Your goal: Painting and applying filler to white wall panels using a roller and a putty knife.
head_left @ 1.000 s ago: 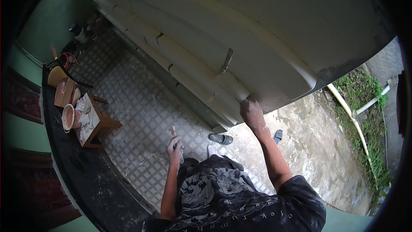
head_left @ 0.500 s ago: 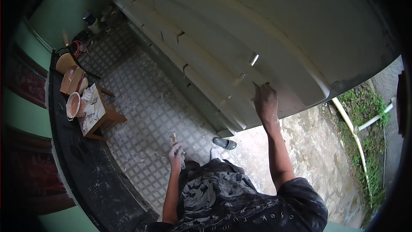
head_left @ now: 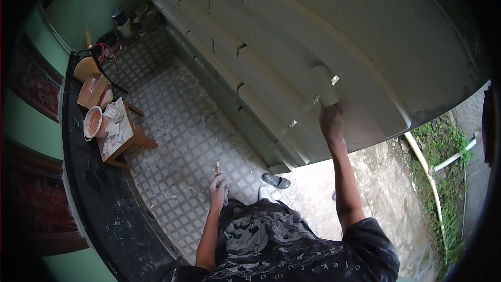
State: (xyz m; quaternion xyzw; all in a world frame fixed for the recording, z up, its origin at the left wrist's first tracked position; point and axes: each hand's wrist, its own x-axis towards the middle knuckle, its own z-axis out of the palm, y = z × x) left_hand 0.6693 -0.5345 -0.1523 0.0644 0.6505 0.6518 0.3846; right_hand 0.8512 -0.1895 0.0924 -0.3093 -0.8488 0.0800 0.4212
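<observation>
My right hand [head_left: 332,124] is raised against the stepped grey-white wall panel [head_left: 282,68], fingers closed. A flat, pale scraper [head_left: 327,93] seems to extend from them along the panel, its edges blending into the surface. Close to it are a small bright white patch [head_left: 335,80] and another streaky one [head_left: 315,100]. Down by my left hip, my left hand [head_left: 218,187] is wrapped round a putty knife [head_left: 216,167], its smeared blade pointing up and away. White dust marks my fingers.
To the left, a small wooden stool [head_left: 130,138] bears white-smeared scraps beside an orange-lined bucket [head_left: 95,123]. A cardboard box [head_left: 93,90] and a chair [head_left: 85,68] stand behind. A dark sandal [head_left: 276,180] lies on the tiled floor [head_left: 177,162]. White pipes [head_left: 422,154] run along grass at the right.
My right hand has shifted slightly down and right, and the pale scraper now shows beyond its fingers. My left hand still holds the putty knife. The whole view has shifted a little.
</observation>
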